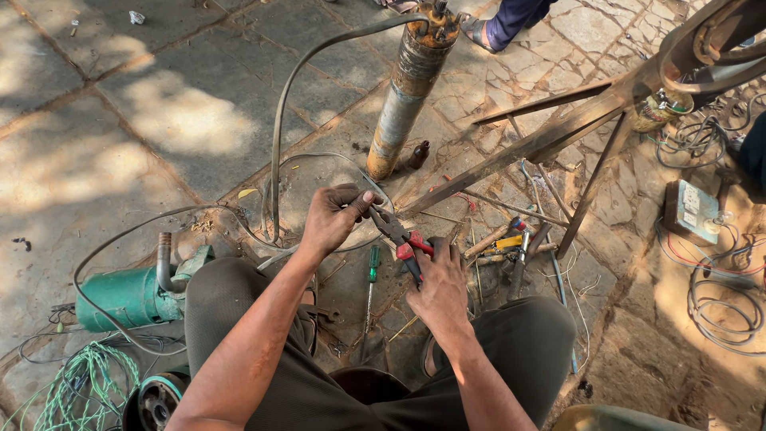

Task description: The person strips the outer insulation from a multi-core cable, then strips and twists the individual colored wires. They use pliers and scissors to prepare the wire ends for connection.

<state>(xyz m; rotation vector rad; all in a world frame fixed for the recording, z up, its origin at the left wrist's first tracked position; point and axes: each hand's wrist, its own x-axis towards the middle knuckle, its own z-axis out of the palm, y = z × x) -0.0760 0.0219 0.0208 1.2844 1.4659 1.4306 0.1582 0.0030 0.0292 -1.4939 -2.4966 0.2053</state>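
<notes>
Head view, looking down past both knees onto a stone-paved floor. Left hand (335,217) clenched around the end of a thin grey cable (275,144), pinched between thumb and fingers just above and left of the plier nose. Right hand (439,289) wrapped around the red handles of a pair of pliers (401,237), held closed on them. Pliers lying on a diagonal, long axis running from the handles at lower right up to the nose at upper left, nose aimed straight at the left fingertips and nearly touching them. Cable end therefore up and left of the right grip, nearer the left hand by far, then arching away up towards a rusty cylindrical pump body (407,88) leaning on the floor. Cannot tell whether the plier nose already bites the cable or only sits beside it: left fingers cover the meeting point. Green-handled screwdriver (371,275) on the ground between the knees, green motor (128,297) well left, metal stand (558,128) to the right. Another person's foot cut off at the top edge.
</notes>
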